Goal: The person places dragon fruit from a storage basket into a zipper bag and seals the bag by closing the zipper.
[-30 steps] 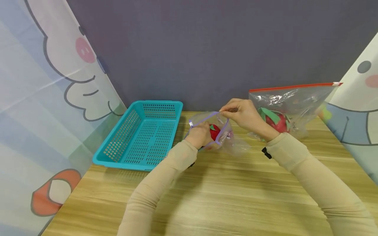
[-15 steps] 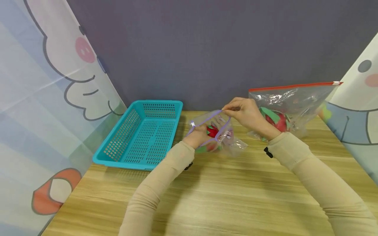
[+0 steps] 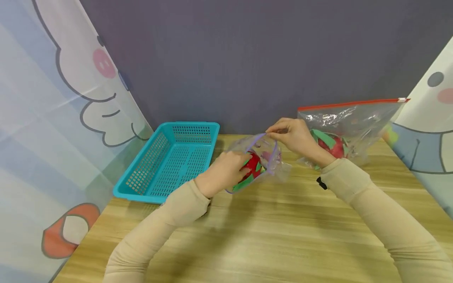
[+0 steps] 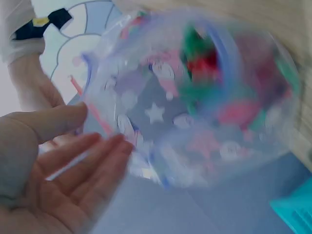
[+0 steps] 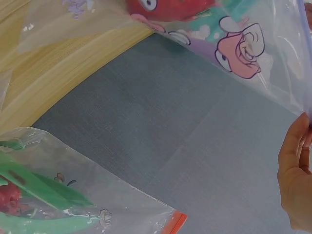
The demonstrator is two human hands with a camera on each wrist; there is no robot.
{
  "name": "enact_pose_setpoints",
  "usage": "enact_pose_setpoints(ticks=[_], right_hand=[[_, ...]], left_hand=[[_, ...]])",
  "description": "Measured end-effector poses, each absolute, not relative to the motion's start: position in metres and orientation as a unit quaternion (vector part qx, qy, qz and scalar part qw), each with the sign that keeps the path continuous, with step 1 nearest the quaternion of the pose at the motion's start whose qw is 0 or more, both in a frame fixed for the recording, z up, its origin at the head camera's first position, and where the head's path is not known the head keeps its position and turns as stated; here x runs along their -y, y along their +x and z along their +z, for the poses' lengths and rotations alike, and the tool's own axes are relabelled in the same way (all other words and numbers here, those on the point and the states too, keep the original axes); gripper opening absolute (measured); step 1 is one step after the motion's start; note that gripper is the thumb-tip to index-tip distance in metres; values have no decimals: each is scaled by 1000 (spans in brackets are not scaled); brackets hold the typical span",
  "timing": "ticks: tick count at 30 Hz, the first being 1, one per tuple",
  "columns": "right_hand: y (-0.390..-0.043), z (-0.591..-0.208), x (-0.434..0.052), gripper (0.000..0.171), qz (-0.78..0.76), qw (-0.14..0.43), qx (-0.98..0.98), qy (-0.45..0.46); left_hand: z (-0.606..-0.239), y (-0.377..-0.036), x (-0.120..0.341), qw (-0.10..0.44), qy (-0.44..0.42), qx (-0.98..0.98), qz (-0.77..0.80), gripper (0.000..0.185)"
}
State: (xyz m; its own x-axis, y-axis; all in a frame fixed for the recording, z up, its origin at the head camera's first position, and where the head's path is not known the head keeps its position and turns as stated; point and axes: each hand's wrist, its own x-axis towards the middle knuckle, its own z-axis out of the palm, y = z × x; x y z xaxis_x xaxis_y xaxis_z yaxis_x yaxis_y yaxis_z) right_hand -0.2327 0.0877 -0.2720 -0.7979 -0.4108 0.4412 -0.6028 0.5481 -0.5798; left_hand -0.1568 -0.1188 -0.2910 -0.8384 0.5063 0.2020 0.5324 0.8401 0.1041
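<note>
A clear zip bag [image 3: 279,167] with a purple rim and cartoon prints stands with its mouth gaping toward the left. Inside lies a red, fruit-like thing [image 3: 253,165] with green leaf-like flaps, resembling a dragon fruit. My right hand [image 3: 293,135] pinches the upper corner of the purple rim. At the bag's mouth is my left hand [image 3: 226,169], its fingertips overlapping the red thing in the head view. The left wrist view shows the left hand [image 4: 73,180] with thumb and fingers extended and nothing between them; the bag [image 4: 156,112] is blurred there.
A turquoise plastic basket [image 3: 212,135] stands on the wooden table [image 3: 283,236], left of the bag. On the right, a red-topped zip bag [image 3: 368,118] holds another red and green thing [image 3: 332,145]. A dark grey panel [image 3: 247,67] rises behind.
My left hand has drawn back leftward from inside the bag, and its grasp on the red and green thing has ended. That thing shows more fully in the bag. The right hand has barely moved.
</note>
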Motion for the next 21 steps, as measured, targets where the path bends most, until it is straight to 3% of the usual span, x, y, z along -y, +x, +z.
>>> enact_pose_setpoints(ticks=[5,10,21], right_hand=[[-232,-273,-85,8,372,137,867,301],[-231,-274,-82,10,377,132,861,316],[-226,-274,-79,9,376,132,861,314]], left_hand=[[-289,-158,147,128,-293,937,-144,27],[-298,-163,158,94,-304,940,-121,23],[-302,-171,155,131,-353,924,-69,8]])
